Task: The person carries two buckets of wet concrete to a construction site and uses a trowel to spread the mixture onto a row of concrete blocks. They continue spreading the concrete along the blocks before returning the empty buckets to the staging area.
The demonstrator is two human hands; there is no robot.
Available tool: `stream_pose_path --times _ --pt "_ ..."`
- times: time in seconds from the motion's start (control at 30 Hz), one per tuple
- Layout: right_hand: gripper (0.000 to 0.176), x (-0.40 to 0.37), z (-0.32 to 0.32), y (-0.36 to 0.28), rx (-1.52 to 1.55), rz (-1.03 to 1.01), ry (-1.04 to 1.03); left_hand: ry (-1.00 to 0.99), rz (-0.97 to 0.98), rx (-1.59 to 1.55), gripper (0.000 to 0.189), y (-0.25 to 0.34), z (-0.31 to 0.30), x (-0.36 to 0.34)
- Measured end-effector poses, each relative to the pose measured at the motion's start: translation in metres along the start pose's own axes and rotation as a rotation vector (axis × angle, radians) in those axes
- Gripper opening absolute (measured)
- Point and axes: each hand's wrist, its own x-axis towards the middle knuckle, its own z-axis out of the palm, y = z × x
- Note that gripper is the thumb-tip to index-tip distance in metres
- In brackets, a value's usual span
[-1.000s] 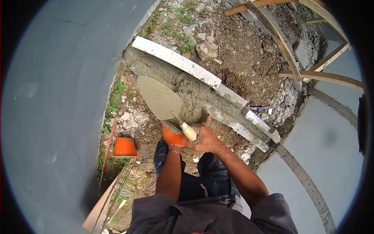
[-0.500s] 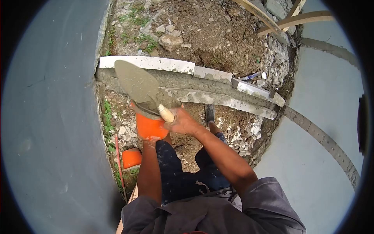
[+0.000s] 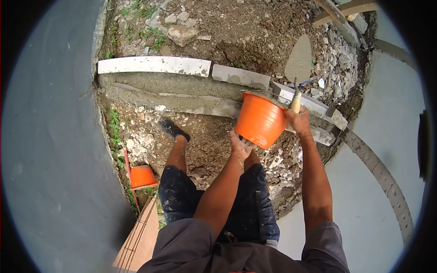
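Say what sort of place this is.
Most likely an outdoor building site: a trowel and a tilted orange bucket are in hand, grey cement-like mix lies between long edging strips, and broken rubble covers nearby ground.

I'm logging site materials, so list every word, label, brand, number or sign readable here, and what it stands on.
No readable text anywhere.
The held orange bucket shows only pale smears, no legible marking.
The trowel and long white strip show no lettering.
The blue scrap near the trowel: too small to tell.
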Motion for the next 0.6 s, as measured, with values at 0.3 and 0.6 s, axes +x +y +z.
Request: stream_pose_path --times 0.3,0.6 --pt "0.017 0.035 0.079 -0.020 0.157 0.019 -0.063 0.053 0.279 0.110 0.092 0.058 -0.027 -0.034" --pt "0.048 0.048 0.243 -0.054 0.609 0.206 -0.138 0.160 0.859 0.535 0.070 0.202 -0.034 -0.147"
